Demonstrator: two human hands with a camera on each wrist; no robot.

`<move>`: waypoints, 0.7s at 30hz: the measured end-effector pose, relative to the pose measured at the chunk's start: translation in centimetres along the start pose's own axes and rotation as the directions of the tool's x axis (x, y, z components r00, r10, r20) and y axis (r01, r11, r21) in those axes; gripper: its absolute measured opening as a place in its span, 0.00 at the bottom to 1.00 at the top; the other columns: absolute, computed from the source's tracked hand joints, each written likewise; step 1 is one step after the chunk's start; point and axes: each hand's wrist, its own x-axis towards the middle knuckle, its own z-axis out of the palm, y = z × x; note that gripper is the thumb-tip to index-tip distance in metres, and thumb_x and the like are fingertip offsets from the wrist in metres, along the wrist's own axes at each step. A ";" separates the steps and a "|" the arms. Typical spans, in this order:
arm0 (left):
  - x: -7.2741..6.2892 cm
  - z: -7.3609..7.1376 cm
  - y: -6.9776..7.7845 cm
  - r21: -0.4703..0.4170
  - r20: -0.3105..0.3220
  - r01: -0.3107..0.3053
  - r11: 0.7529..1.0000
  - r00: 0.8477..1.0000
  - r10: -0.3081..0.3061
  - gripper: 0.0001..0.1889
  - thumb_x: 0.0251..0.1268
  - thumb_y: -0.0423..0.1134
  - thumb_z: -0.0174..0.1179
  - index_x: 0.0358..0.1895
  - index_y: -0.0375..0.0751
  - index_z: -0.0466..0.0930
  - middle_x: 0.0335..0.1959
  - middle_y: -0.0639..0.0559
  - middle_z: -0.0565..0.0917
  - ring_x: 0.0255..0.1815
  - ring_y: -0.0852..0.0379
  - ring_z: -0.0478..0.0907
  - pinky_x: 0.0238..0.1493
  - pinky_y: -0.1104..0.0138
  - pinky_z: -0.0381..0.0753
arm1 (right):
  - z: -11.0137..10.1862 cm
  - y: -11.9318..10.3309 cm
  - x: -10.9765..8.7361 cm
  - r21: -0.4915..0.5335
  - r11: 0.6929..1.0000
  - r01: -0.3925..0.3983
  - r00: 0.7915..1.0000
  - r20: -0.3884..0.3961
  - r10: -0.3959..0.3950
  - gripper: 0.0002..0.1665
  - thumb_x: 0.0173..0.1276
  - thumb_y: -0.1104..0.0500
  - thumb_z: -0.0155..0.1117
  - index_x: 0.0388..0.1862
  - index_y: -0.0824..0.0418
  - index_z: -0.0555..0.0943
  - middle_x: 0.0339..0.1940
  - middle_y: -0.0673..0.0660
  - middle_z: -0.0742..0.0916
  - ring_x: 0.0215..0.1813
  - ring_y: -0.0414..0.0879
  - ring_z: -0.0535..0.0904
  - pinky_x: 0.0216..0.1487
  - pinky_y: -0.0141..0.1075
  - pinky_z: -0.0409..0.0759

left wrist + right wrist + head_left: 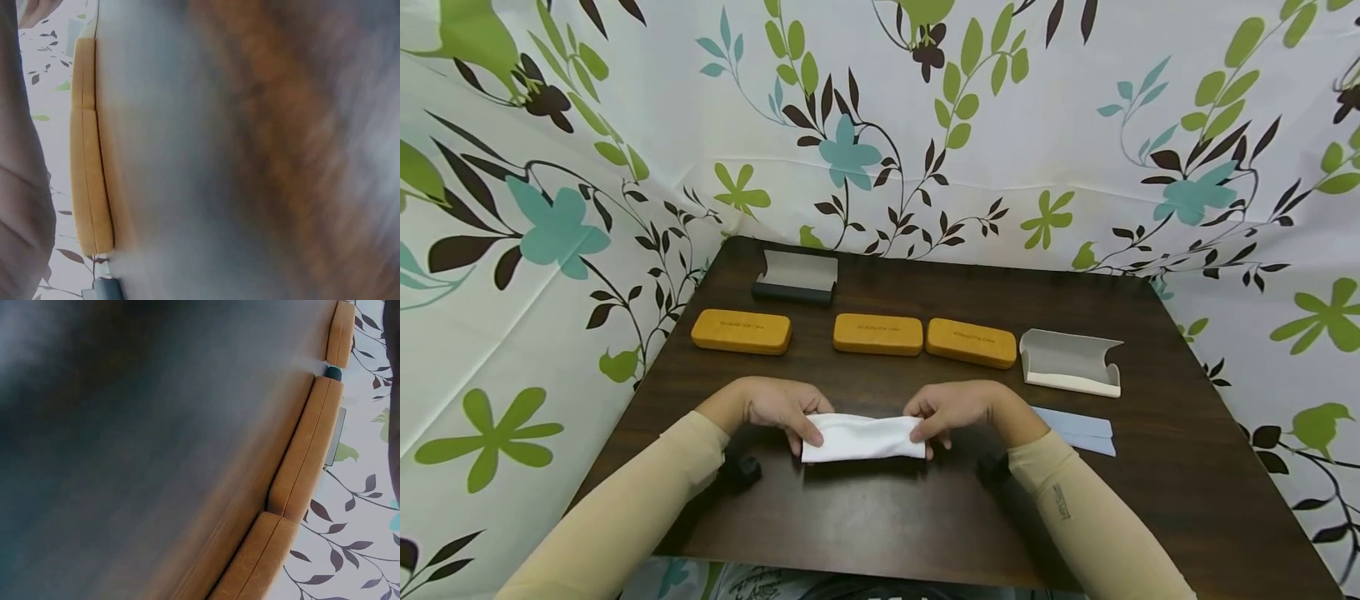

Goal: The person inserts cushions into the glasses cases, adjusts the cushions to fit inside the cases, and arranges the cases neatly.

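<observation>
fingers: we see those of the left hand (781, 406) and the right hand (961, 405) pinching opposite ends of one white cloth (862, 439), thumbs on the near face.
white cloth: we find it between the hands, at the near part of the dark table (880, 521); we judge that the two-ended hold keeps the folded strip spread. whether it touches the tabletop we cannot tell.
yellow cases: we count three, closed, lettered face up: left case (741, 332) apart, middle case (877, 334) and right case (971, 343) near end to end. we suppose the row keeps each within reach.
open cases: we count two, dark case (795, 277) at the far left, white case (1071, 363) just beside the row, perhaps left open for access.
blue cloth (1078, 430): we count one, lying flat near the right forearm, presumably set aside.
</observation>
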 end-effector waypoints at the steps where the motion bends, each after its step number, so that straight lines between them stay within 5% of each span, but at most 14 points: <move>1: -0.1 -0.2 0.1 -0.003 -0.010 -0.005 1.000 1.000 0.005 0.08 0.66 0.29 0.66 0.46 0.33 0.83 0.34 0.49 0.86 0.33 0.59 0.83 0.31 0.70 0.84 | -0.2 0.0 0.1 0.020 1.000 0.004 1.000 -0.006 -0.004 0.06 0.74 0.60 0.63 0.39 0.62 0.83 0.29 0.59 0.89 0.28 0.55 0.79 0.26 0.33 0.76; 6: -0.9 -1.2 0.5 -0.002 -0.081 -0.024 1.000 0.996 0.024 0.10 0.65 0.31 0.68 0.48 0.32 0.84 0.34 0.48 0.86 0.33 0.58 0.82 0.29 0.69 0.83 | -1.3 -0.5 0.7 0.130 0.991 0.022 1.000 -0.019 -0.020 0.06 0.74 0.63 0.62 0.43 0.67 0.82 0.33 0.69 0.89 0.28 0.51 0.85 0.25 0.32 0.77; 21: -3.1 -6.2 1.3 -0.042 -0.164 -0.134 0.990 0.978 0.126 0.09 0.69 0.36 0.66 0.47 0.35 0.84 0.37 0.45 0.88 0.32 0.55 0.84 0.29 0.69 0.83 | -5.7 -2.5 2.1 0.186 0.980 0.066 0.997 -0.061 -0.055 0.06 0.76 0.64 0.61 0.45 0.68 0.79 0.34 0.63 0.89 0.30 0.50 0.87 0.25 0.33 0.77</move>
